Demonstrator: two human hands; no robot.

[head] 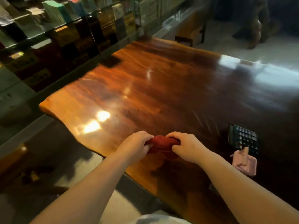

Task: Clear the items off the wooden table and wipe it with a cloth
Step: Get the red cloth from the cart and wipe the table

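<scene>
A glossy wooden table (145, 88) fills the middle of the view. Near its front edge, a bunched red cloth (163, 145) is gripped from both sides. My left hand (135, 145) holds its left end and my right hand (186, 147) holds its right end, both just above the tabletop. A black calculator (244, 139) lies on the table to the right of my hands. A small pink object (244, 162) rests beside it, overlapping the calculator's near corner.
Glass shelves with boxed goods (64, 29) run along the left of the table. A dark flat item (111, 61) sits at the table's far left edge. A wooden bench (191, 33) stands beyond the far end. Pale floor lies to the right rear.
</scene>
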